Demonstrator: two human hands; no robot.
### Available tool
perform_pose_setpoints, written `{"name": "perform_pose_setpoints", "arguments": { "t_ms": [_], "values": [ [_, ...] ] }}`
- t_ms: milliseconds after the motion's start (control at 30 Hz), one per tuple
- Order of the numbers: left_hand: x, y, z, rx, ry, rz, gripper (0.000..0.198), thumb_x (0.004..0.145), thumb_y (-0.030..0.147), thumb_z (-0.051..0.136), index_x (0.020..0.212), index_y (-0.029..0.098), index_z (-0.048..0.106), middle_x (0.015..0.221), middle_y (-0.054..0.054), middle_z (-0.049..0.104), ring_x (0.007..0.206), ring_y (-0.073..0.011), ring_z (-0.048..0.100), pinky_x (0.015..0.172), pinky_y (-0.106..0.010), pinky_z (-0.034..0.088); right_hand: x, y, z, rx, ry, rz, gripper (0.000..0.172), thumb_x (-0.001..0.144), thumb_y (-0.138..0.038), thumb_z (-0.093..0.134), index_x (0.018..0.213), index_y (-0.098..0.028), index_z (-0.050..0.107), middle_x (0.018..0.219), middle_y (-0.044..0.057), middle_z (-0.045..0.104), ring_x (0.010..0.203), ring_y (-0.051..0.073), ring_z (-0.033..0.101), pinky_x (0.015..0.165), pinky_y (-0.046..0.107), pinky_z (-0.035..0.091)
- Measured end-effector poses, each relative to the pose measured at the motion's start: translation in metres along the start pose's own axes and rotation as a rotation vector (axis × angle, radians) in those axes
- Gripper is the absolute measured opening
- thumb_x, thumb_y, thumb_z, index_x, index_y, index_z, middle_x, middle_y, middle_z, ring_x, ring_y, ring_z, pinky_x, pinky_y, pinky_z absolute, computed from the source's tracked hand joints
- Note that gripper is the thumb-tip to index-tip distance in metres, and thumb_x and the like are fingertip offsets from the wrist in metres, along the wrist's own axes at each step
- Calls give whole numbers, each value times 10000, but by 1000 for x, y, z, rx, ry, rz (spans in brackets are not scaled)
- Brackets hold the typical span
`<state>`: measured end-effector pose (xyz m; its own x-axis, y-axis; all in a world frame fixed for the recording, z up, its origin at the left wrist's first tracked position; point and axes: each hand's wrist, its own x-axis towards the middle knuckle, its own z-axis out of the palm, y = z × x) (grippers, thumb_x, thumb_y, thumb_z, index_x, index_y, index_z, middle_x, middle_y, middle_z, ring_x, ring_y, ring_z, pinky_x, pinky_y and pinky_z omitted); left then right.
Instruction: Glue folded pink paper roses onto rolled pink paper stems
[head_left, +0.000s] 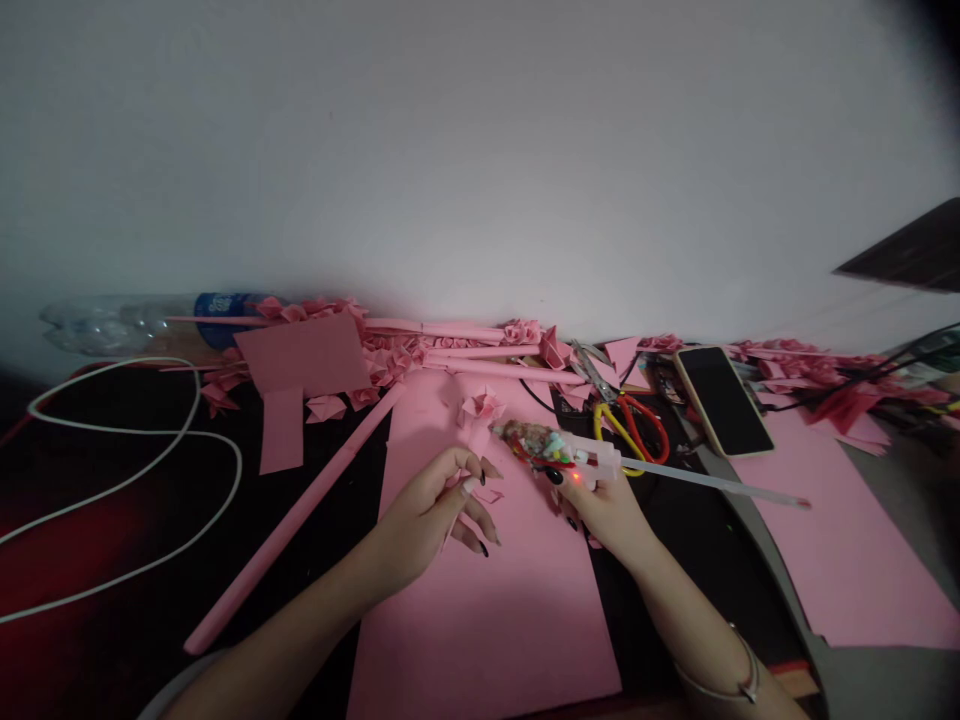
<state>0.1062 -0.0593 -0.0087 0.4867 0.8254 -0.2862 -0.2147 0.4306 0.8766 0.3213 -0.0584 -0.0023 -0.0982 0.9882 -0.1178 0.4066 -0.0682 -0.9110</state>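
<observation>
My right hand (600, 505) is closed round a decorated glue gun (559, 450) whose nozzle points left; a clear glue stick (712, 485) juts out behind it and a small red light glows on it. My left hand (442, 505) pinches a small pink paper piece, a folded paper flower (480, 415), just in front of the nozzle. Both hands are over a large pink paper sheet (487, 600) lying on the dark table.
Rolled pink paper tubes (300, 515), folded paper roses (390, 355) and scraps line the wall. Scissors with yellow and red handles (630, 425) and a phone (724, 400) lie right of the gun. A white cable (150, 440) and plastic bottle (142, 320) are left; another pink sheet (862, 560) right.
</observation>
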Motion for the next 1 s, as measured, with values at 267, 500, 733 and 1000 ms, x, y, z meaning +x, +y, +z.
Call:
{"name": "perform_pose_setpoints", "arguments": {
  "t_ms": [267,500,733,1000],
  "values": [
    [1,5,-1,-7,44,3,196,856,376,525,854,193,456,839,-16,589,575,-113,637,513,-248,535,-3,-5,1,39,49,107,371,758,-479,608,903,-137,630,517,-2,577,350,84,418,265,173,282],
    [1,9,0,-19,84,4,182,826,350,543,830,192,453,926,-37,587,561,-103,630,503,-257,540,1,-10,2,111,65,83,463,734,-442,643,1078,-139,579,512,-50,513,373,70,365,329,183,319],
    [3,6,-2,-17,95,18,192,820,345,541,824,193,425,1021,-50,578,561,-89,635,502,-250,546,3,-11,-4,86,-17,-3,468,774,-495,622,1110,-171,585,733,31,610,517,112,472,416,214,409],
    [3,4,-3,1,102,24,200,828,358,534,831,191,424,1141,-80,542,570,-87,638,502,-255,554,4,-8,-8,105,-53,62,390,747,-528,645,933,-185,654,545,-7,526,472,125,451,357,211,368]
  ]
}}
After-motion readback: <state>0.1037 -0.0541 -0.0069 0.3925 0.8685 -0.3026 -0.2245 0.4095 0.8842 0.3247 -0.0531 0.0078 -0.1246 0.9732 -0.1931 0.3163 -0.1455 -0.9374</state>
